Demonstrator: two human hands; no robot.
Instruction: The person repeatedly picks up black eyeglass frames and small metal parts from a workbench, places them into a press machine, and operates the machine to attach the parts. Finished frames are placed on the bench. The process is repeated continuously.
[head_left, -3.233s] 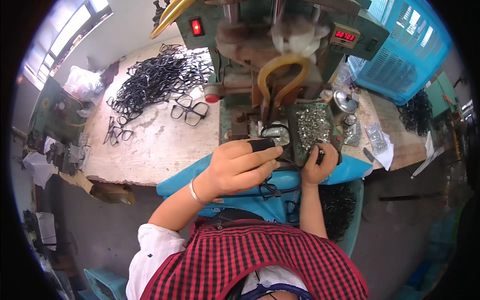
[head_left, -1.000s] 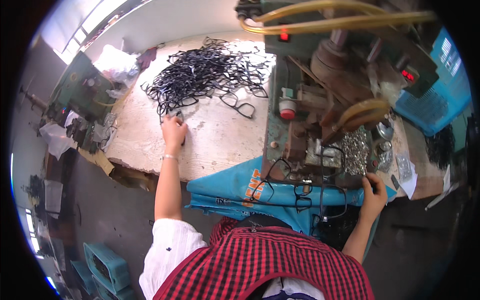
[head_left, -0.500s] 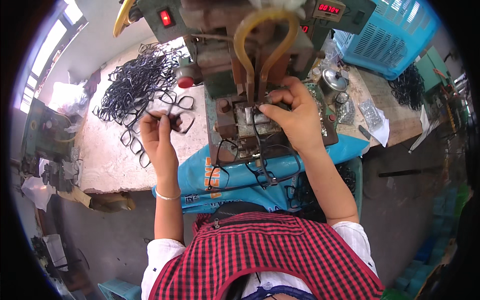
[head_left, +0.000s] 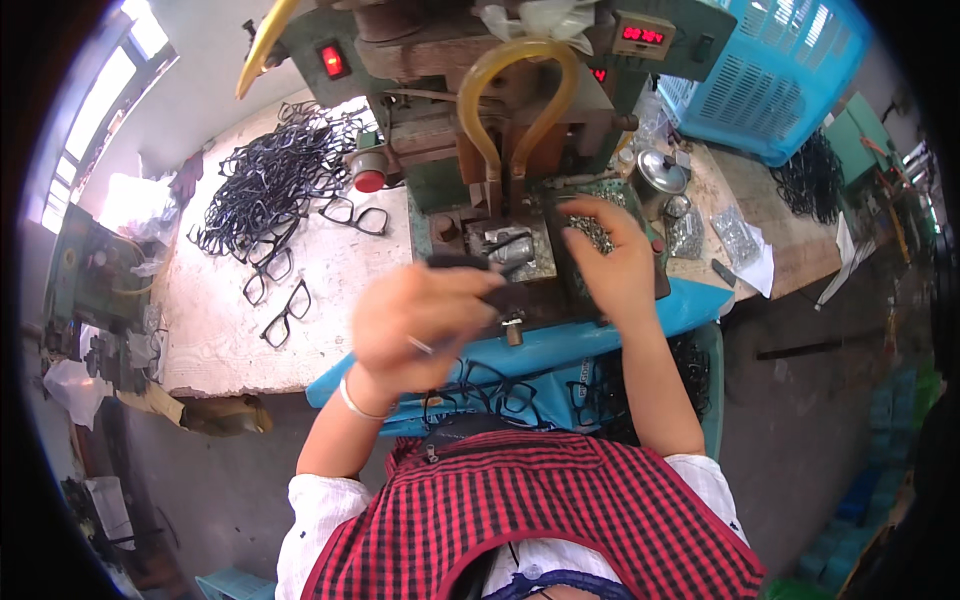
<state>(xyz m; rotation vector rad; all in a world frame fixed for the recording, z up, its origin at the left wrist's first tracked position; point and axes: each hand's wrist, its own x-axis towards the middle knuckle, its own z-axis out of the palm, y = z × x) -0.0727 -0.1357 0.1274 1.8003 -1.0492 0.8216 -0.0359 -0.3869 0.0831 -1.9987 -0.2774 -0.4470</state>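
Note:
My left hand (head_left: 415,325), smeared by motion, is closed on a dark eyeglass frame (head_left: 462,263) in front of the press. The frame is blurred, and part of it lies behind my fingers. One dark end reaches over the metal fixture (head_left: 508,250) on the press bed. My right hand (head_left: 618,262) hovers over a tray of small shiny metal parts (head_left: 597,232) just right of the fixture. Its thumb and fingers are apart, with nothing visible between them. Several black eyeglass frames (head_left: 490,390) lie on the blue plastic sheet (head_left: 550,352) below the press.
A tangled heap of black eyeglass frames (head_left: 270,180) covers the table's left side. The press carries a red button (head_left: 369,181) and a looped yellow hose (head_left: 520,55). Right of it stand a lidded metal pot (head_left: 662,172), bags of small parts (head_left: 684,232) and a blue basket (head_left: 765,90).
My left hand has swung right from the table to the press with an eyeglass frame. My right hand has left the fixture for the parts tray. The frame hanging from the fixture is gone from there.

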